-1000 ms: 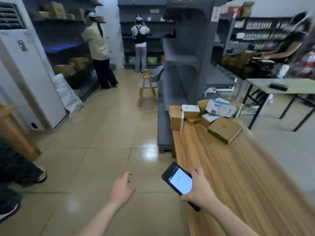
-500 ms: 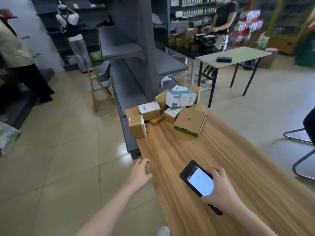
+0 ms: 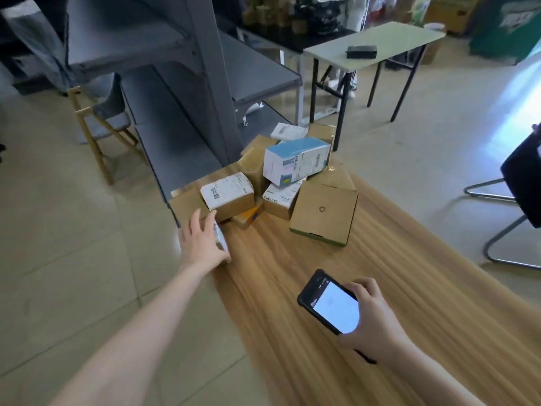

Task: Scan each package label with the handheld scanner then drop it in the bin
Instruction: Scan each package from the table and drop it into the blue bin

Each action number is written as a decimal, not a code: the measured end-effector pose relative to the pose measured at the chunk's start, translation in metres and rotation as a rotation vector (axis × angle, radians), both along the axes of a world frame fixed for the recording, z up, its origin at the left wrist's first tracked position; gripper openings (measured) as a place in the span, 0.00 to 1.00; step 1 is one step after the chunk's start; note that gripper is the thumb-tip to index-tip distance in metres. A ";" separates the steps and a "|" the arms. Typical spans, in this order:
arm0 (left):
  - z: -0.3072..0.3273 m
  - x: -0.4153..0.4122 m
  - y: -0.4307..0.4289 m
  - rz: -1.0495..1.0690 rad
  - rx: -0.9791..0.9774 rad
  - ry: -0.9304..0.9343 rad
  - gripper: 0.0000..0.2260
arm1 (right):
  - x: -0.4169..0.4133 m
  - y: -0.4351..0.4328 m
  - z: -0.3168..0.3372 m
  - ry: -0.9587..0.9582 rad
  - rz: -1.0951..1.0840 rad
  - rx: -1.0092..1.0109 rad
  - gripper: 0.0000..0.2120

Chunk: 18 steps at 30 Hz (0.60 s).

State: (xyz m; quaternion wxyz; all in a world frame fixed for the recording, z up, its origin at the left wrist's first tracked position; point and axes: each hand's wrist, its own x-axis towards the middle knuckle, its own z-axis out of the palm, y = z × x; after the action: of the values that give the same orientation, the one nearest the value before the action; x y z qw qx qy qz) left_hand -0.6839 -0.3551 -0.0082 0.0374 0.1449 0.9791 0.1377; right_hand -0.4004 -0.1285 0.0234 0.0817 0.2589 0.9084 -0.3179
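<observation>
You have one view only, worn on your head: a wide-angle lens aimed forward and down along the bench [image 3: 278,288]. It sits close above your forearms. Your left hand [image 3: 202,244] shows left of centre and your right hand [image 3: 371,323] low on the right, its fingers [image 3: 360,288] round the scanner [image 3: 330,306]. Just beyond the left fingers, the packages [image 3: 228,194] fill mid-frame. Well past them, the shelving [image 3: 181,68] and a pale table [image 3: 380,39] bend toward the top edge.

The left hand [image 3: 203,244] sits far forward on an outstretched arm, palm-down, fingers spread (fairly straight); the right hand [image 3: 371,320] curls around a black handheld scanner [image 3: 330,306].
</observation>
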 end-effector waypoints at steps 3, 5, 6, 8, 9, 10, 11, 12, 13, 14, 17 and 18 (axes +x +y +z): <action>-0.001 -0.031 0.001 -0.008 -0.152 -0.131 0.57 | -0.023 0.003 -0.003 -0.022 -0.003 -0.006 0.45; -0.004 -0.042 -0.001 -0.037 -0.225 -0.184 0.55 | -0.032 0.004 -0.006 -0.030 0.002 -0.010 0.45; -0.006 -0.045 -0.001 -0.051 -0.245 -0.185 0.53 | -0.036 0.005 -0.006 -0.031 0.009 -0.012 0.45; -0.008 -0.047 -0.002 -0.074 -0.229 -0.158 0.50 | -0.043 0.008 -0.005 -0.037 0.024 -0.014 0.45; -0.007 -0.044 -0.002 -0.090 -0.212 -0.138 0.49 | -0.046 0.010 -0.004 -0.042 0.032 -0.013 0.45; -0.006 -0.041 -0.001 -0.118 -0.193 -0.113 0.48 | -0.048 0.011 -0.003 -0.045 0.040 -0.009 0.46; -0.006 -0.035 0.001 -0.159 -0.162 -0.083 0.47 | -0.050 0.013 -0.002 -0.043 0.049 -0.004 0.46; -0.005 -0.029 0.003 -0.209 -0.110 -0.058 0.45 | -0.050 0.016 -0.001 -0.037 0.059 0.000 0.46; -0.004 -0.022 0.006 -0.259 -0.039 -0.048 0.44 | -0.050 0.018 0.001 -0.028 0.071 0.004 0.46; -0.004 -0.015 0.010 -0.301 0.038 -0.056 0.43 | -0.049 0.020 0.002 -0.021 0.089 0.014 0.47; -0.009 0.010 0.025 -0.351 0.218 -0.116 0.42 | -0.039 0.029 0.006 -0.021 0.153 0.087 0.46; -0.011 0.017 0.031 -0.361 0.247 -0.128 0.43 | -0.035 0.032 0.006 -0.020 0.171 0.123 0.45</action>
State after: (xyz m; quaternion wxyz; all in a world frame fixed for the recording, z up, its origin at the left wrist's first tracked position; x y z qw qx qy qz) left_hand -0.6670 -0.3242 -0.0194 0.1055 0.3120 0.9087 0.2564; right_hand -0.4354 -0.0968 0.0292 0.1018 0.1880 0.9442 -0.2505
